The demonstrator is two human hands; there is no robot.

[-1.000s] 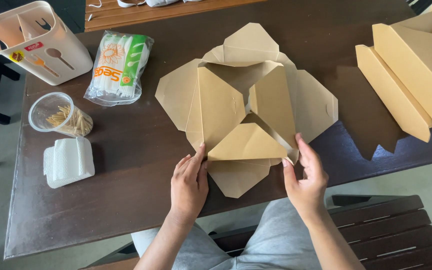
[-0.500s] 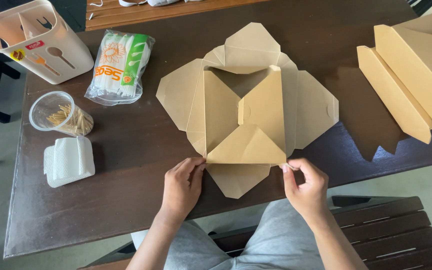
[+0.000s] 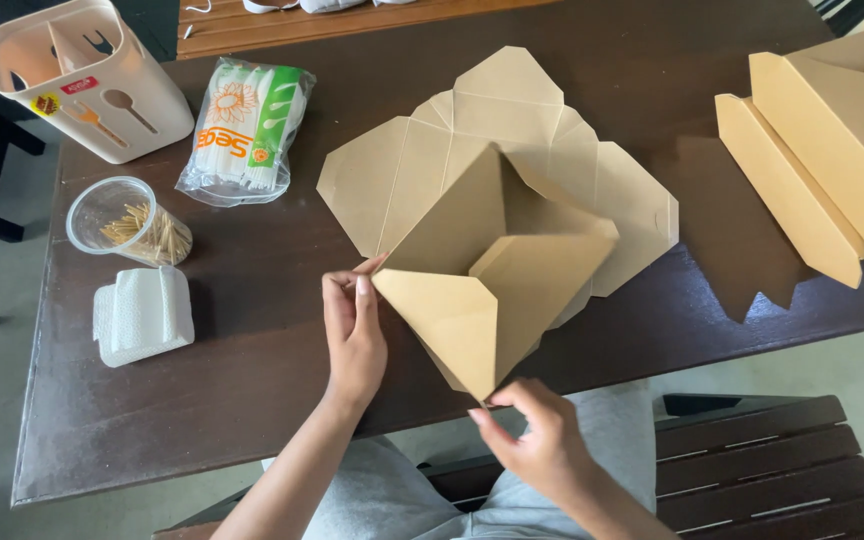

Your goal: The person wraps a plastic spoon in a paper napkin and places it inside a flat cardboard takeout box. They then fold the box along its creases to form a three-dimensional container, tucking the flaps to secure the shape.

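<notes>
On the dark wooden table (image 3: 252, 380), near its front edge, lies a brown cardboard box (image 3: 492, 230), half folded. Its outer flaps spread flat on the tabletop, while the inner panels stand up and lean together, forming a pocket open to the top. The front flap is folded into a triangle whose point hangs past the table edge. The left hand (image 3: 354, 335) grips the left corner of this triangle, thumb and fingers pressed on the cardboard. The right hand (image 3: 542, 445) pinches the lower tip of the flap between thumb and fingertips.

The inside bottom of the box is hidden by the raised panels. At the right, a stack of flat brown boxes (image 3: 832, 150) is cut off by the picture's edge.

At the far left stands a cream plastic cutlery holder (image 3: 127, 95) with small red and yellow stickers and spoon and fork drawings. Beside it lies a clear bag (image 3: 247, 130) of white plastic cutlery with green and orange print. Nearer the front are a clear cup of toothpicks (image 3: 132, 222) and a white napkin bundle (image 3: 144, 315).
</notes>
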